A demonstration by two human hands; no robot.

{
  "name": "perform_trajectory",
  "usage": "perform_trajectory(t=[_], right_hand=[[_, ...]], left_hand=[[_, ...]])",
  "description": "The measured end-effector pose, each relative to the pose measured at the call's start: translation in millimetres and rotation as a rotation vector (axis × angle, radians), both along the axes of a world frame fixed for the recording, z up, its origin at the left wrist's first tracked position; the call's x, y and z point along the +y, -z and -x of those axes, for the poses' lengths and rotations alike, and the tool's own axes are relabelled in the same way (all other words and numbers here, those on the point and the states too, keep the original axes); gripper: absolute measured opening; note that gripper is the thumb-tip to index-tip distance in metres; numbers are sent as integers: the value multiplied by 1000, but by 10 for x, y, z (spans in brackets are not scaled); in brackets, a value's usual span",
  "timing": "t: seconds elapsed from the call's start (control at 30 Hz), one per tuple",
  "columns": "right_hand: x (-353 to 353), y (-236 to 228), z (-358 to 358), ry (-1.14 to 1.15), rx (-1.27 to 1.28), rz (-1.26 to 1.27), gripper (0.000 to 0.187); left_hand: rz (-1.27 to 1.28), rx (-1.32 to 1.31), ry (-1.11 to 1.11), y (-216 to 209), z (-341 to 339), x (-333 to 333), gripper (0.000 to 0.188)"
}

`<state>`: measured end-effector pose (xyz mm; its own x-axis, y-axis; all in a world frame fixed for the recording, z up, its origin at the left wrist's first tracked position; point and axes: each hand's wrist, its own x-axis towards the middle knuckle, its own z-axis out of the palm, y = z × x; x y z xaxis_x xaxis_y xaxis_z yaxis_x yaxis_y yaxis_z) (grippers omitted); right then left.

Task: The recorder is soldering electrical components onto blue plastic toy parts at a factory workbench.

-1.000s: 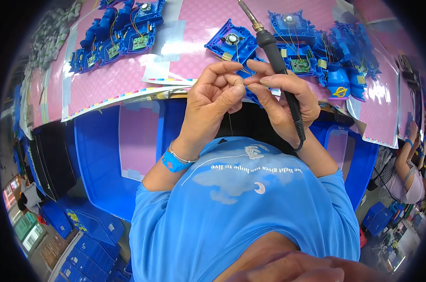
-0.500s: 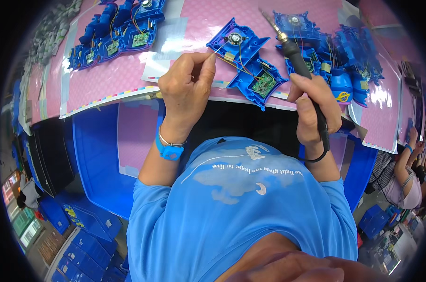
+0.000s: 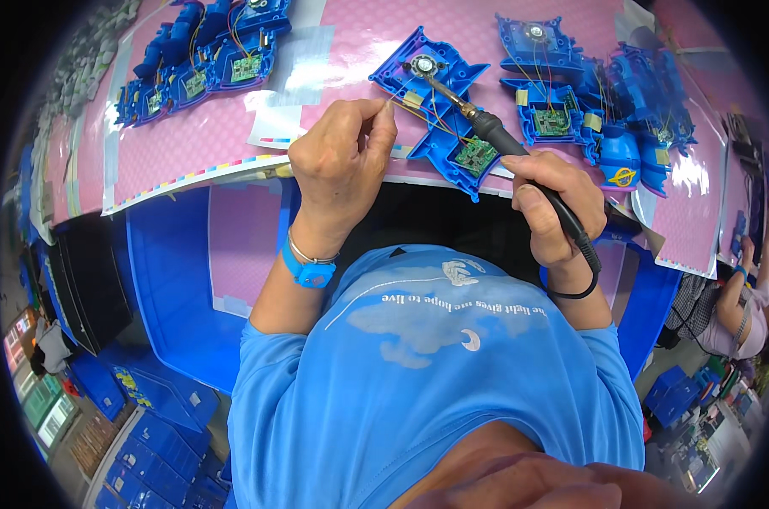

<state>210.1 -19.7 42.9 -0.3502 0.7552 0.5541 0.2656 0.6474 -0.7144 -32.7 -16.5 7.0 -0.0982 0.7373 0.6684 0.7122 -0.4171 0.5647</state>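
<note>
Left hand: the left hand (image 3: 340, 161), upper centre of the frame, pinches a thin strand of solder wire (image 3: 399, 98) between thumb and forefinger.
Right hand: the right hand (image 3: 554, 208), right of centre, is clenched round a black-handled soldering iron (image 3: 503, 148).
Iron tip: on the small round speaker (image 3: 423, 65) in the open blue plastic toy shell (image 3: 440, 106).
Shell: just beyond both sets of fingertips, on the pink table mat (image 3: 189, 140).
Circuit board: green, inside the shell (image 3: 475, 155), under the iron's shaft.
</note>
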Motion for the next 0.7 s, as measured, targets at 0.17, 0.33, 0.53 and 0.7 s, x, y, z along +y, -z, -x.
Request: perform_trajectory(t=[0.17, 0.33, 0.53, 0.7], right_hand=[[26, -6, 50, -6, -21, -9, 29], [41, -14, 51, -33, -19, 7, 28], [26, 17, -24, -57, -3, -6, 27], [-60, 68, -35, 32, 200, 82, 25]], left_hand=[[-1, -7, 4, 4, -3, -2, 11], [-3, -2, 9, 13, 3, 13, 11], [9, -17, 7, 5, 5, 26, 10], [9, -8, -9, -54, 70, 5, 10]])
